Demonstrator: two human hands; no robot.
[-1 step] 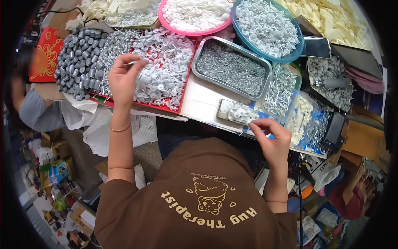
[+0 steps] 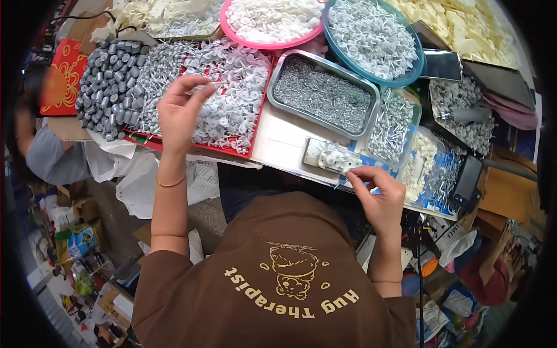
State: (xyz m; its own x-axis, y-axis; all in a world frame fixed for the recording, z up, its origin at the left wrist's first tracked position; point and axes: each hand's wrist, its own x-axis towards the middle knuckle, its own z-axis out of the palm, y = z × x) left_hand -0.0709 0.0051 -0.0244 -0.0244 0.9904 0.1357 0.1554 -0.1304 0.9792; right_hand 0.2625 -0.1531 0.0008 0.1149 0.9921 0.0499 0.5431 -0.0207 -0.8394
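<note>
My left hand [image 2: 178, 116] hovers over the red tray [image 2: 253, 139], which is heaped with white disc-headed pieces on pins [image 2: 223, 119]. Its thumb and index finger come together around something small, too blurred to name. At the table's front edge, my right hand [image 2: 383, 194] pinches with thumb and index finger beside a small pale block [image 2: 314, 152]. White plastic parts [image 2: 336, 159] lie on top of that block, and the fingertips meet at its right end. Whatever sits between those fingertips is too small to make out.
Grey metal cylinders [image 2: 110, 81] are piled left of the tray. Behind the block stand a steel pan [image 2: 376, 110] of small metal pins, a pink basin [image 2: 255, 44] and a teal basin [image 2: 422, 64]. A phone [image 2: 442, 65] and a black device [image 2: 466, 181] lie to the right.
My left hand has shifted slightly right over the tray, and the thin silvery piece at its fingertips no longer shows clearly. My right hand stays nearly where it was at the block.
</note>
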